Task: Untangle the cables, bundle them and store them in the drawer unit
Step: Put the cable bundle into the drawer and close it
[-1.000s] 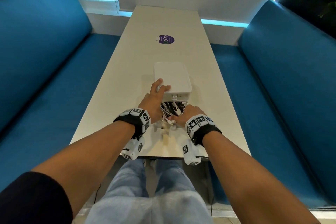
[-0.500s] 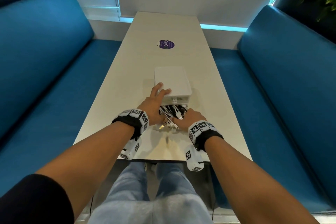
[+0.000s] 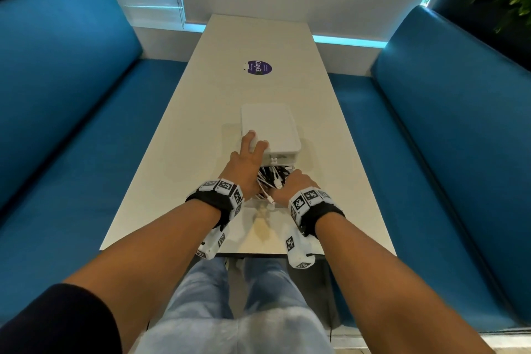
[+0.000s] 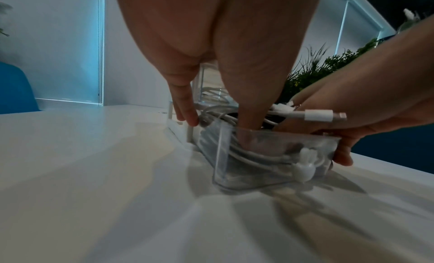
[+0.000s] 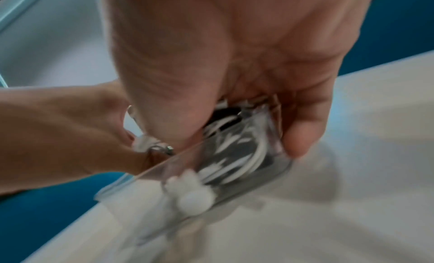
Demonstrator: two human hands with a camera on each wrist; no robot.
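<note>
Head view: L hand (image 3: 246, 165) fingers flat on drawer unit (image 3: 271, 129); R hand (image 3: 293, 185) gripped clear drawer (image 4: 277, 155) w/ cables (image 3: 271, 178).

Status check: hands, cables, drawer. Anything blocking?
Left hand steadies drawer unit, thumb in clear drawer. Right hand grips drawer. Cables inside; one plug sticks out above rim.

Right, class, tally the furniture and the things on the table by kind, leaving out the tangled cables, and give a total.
Blue padded benches: 2
Long white table: 1
White plastic drawer unit: 1
Clear plastic drawer, pulled out: 1
Round purple sticker: 1
Total: 6
</note>
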